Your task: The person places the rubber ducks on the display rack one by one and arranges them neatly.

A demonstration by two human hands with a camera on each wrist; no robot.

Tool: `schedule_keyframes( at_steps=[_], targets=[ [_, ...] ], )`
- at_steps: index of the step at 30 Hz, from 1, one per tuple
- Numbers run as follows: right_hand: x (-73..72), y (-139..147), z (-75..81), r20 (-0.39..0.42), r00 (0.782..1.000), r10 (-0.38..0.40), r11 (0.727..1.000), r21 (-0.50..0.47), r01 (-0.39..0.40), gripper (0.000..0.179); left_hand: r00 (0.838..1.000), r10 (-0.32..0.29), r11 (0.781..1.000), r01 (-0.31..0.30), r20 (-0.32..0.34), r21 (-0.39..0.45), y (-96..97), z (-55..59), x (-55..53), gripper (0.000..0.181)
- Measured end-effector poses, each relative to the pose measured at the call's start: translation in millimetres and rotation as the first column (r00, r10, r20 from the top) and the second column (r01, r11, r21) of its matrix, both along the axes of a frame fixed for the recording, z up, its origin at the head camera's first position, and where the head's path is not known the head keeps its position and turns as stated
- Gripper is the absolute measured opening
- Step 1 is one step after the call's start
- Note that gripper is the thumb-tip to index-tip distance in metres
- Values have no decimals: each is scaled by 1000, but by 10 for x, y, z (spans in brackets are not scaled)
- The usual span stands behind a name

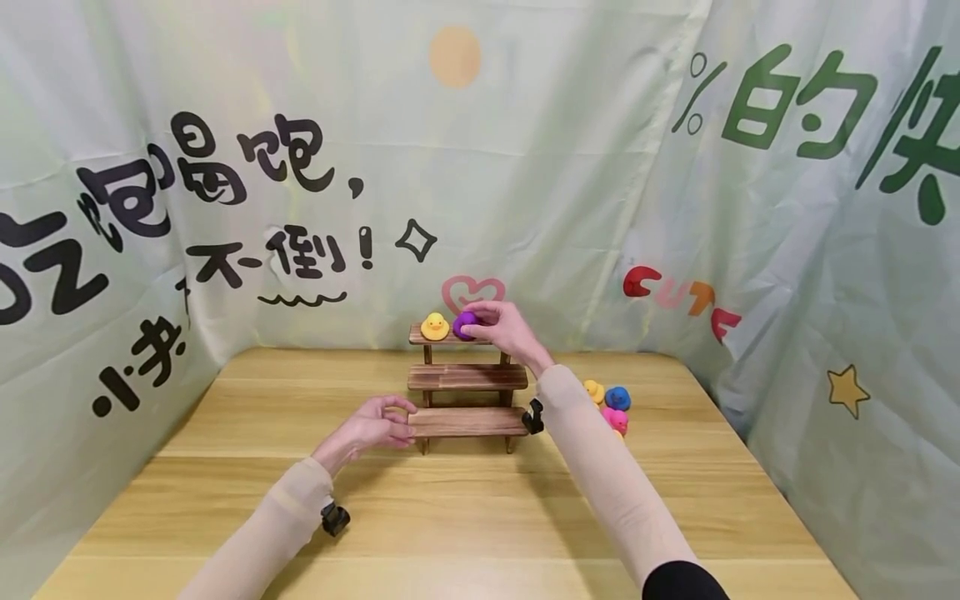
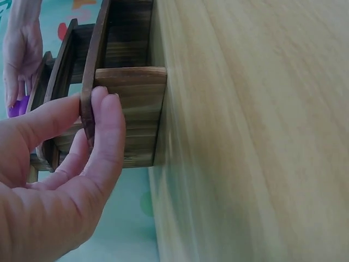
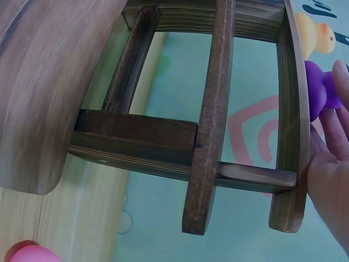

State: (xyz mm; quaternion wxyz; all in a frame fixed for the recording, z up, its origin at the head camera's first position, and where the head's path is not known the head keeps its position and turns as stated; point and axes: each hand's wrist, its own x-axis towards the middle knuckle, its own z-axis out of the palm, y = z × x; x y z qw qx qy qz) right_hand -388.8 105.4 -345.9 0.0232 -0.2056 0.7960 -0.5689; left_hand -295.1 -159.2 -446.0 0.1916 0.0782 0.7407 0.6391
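A small three-tier wooden shelf [image 1: 468,422] stands on the table. My left hand [image 1: 369,427] pinches the left end of its lowest board; in the left wrist view the thumb is on one face and the fingers are on the other. Up at the top tier, my right hand [image 1: 512,330] holds a purple rubber duck [image 1: 462,324] between thumb and fingers, right at the board. A yellow rubber duck [image 1: 435,327] sits to its left on that same tier. In the right wrist view the purple duck [image 3: 316,90] is beside the top board, partly covered by the fingers.
Right of the shelf, near my right forearm, several more rubber ducks lie on the wooden table [image 1: 450,517]: a blue duck [image 1: 618,397], a pink duck [image 1: 616,419] and a yellow duck [image 1: 594,391] among them. A printed cloth [image 1: 555,167] hangs behind and along both sides.
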Motion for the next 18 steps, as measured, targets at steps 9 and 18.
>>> schedule_keyframes(
  at_steps=[9,18],
  targets=[
    [10,-14,-26,-4,1000,-7,1000,2,7,43,1000,-14,1000,14,16,-5,4,-16,-19,49],
    [-9,-11,-24,-7,1000,-16,1000,5,16,45,1000,-15,999,15,4,-38,-4,15,-44,50]
  ],
)
